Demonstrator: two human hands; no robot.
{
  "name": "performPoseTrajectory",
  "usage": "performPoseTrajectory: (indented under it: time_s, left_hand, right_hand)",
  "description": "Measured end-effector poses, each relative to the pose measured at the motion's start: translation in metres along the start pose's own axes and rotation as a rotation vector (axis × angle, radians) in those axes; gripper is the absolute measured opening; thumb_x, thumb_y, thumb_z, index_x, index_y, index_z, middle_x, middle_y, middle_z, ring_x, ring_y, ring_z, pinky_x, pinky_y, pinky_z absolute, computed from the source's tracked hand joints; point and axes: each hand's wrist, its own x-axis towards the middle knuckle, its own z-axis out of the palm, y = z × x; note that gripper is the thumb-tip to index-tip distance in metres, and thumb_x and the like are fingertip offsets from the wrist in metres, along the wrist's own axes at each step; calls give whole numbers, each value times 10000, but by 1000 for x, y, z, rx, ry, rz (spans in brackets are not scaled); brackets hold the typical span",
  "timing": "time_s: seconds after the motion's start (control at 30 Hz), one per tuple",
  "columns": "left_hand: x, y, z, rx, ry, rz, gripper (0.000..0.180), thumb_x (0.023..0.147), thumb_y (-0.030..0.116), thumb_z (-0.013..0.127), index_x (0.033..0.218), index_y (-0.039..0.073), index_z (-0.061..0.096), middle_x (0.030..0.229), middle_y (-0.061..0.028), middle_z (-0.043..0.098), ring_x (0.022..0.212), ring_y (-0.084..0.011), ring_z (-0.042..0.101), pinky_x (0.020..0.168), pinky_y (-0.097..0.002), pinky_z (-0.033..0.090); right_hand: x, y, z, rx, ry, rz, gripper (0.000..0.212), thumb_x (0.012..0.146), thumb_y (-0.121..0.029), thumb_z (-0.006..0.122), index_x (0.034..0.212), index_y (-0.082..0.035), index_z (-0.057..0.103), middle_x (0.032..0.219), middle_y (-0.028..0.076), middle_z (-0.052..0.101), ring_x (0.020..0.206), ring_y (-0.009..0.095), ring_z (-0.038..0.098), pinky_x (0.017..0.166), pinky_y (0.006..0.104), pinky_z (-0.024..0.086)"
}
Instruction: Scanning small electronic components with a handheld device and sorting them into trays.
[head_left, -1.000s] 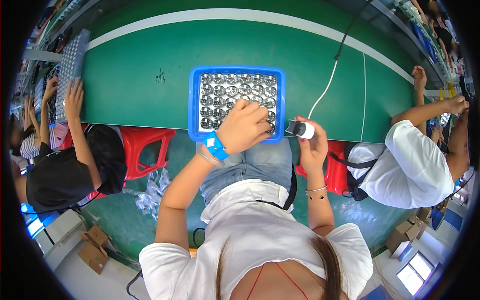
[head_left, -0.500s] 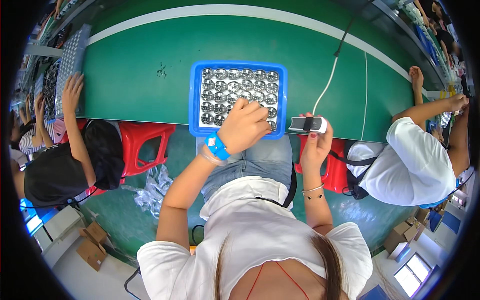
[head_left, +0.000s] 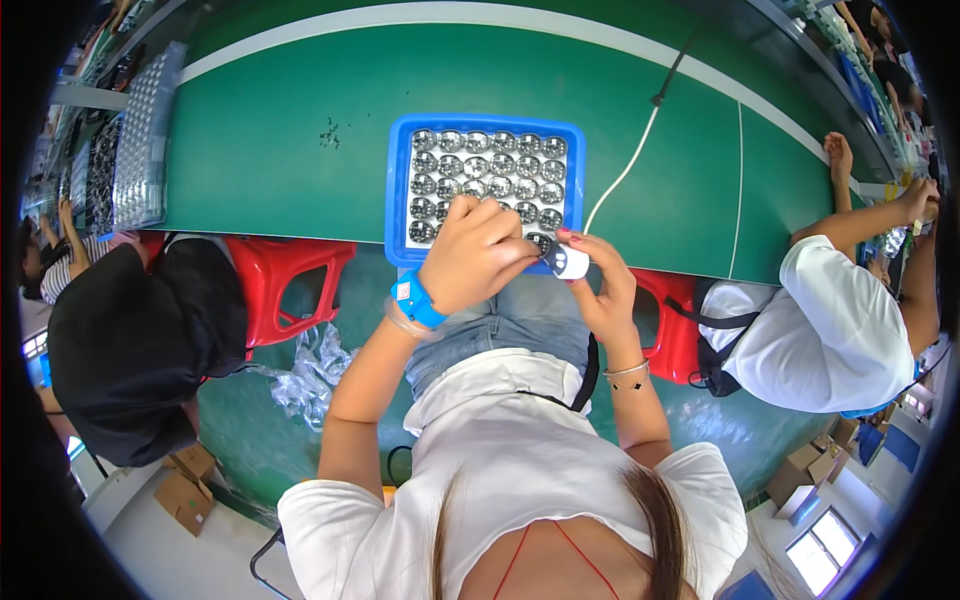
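A blue tray (head_left: 397, 180) lies at the near edge of the green table, with rows of round, shiny, lens-like parts (head_left: 501, 164) in a white insert. Over its near side, my left hand (head_left: 475, 250) is closed with curled fingers. Its fingertips come close to a round part (head_left: 541, 243) near the tray's near right corner; what they pinch, if anything, is hidden. My right hand (head_left: 608, 292) grips a small white-and-dark corded device (head_left: 570, 263) beside that part. A white cable (head_left: 625, 157) runs from there toward the far side.
Tiny dark bits (head_left: 329, 132) lie on the green table (head_left: 280, 150) left of the tray. A tall stack of clear trays (head_left: 143, 140) stands at the far left. People sit on both sides, near red stools (head_left: 285, 285). Crumpled clear plastic (head_left: 308, 385) lies on the floor.
My right hand has brought the corded device left, to the tray's near right corner, and turned it. My left hand stays over the tray. The person at left has leaned down, their arm gone from the stack.
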Motion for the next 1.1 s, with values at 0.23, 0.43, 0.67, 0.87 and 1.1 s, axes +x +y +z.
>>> performPoseTrajectory:
  time_s: [0.23, 0.43, 0.67, 0.87, 1.1]
  left_hand:
    - [-1, 0, -2, 28, -19, -9, 75, 729, 204, 710, 764, 148, 673, 726, 18, 461, 761, -168, 469, 725, -325, 331]
    - [-1, -4, -5, 24, -24, -7, 122, 714, 183, 734, 827, 159, 693, 718, 17, 473, 734, -177, 473, 722, -328, 325]
    - [-4, -7, 1, 26, -33, -20, 121, 724, 213, 738, 814, 149, 690, 746, 7, 489, 762, -183, 477, 729, -333, 324]
    - [10, -16, 6, 156, 56, -97, 140, 717, 246, 732, 770, 132, 672, 758, -2, 495, 785, -184, 488, 723, -343, 340]
    - [14, -16, 5, 82, 26, -41, 92, 734, 212, 717, 771, 140, 672, 738, 8, 492, 780, -179, 490, 720, -339, 338]
  right_hand:
    - [-11, 4, 10, 349, 196, 232, 358, 903, -58, 580, 1234, 28, 475, 1201, 194, 590, 1130, 278, 572, 1009, 407, 415]
    - [-12, 9, 12, 424, 341, 234, 377, 940, -128, 557, 1258, 30, 430, 1226, 209, 563, 1130, 325, 567, 1015, 435, 409]
    - [-1, 12, 0, 399, 348, 181, 396, 940, -133, 557, 1278, 21, 419, 1242, 213, 553, 1137, 337, 561, 1014, 452, 407]
    - [0, 20, 2, 251, 172, 132, 379, 916, -98, 588, 1255, 17, 462, 1224, 189, 575, 1139, 287, 563, 1012, 419, 407]
    - [25, 8, -4, 24, 16, 68, 349, 838, -31, 626, 1178, 1, 554, 1186, 165, 618, 1129, 257, 573, 997, 362, 408]
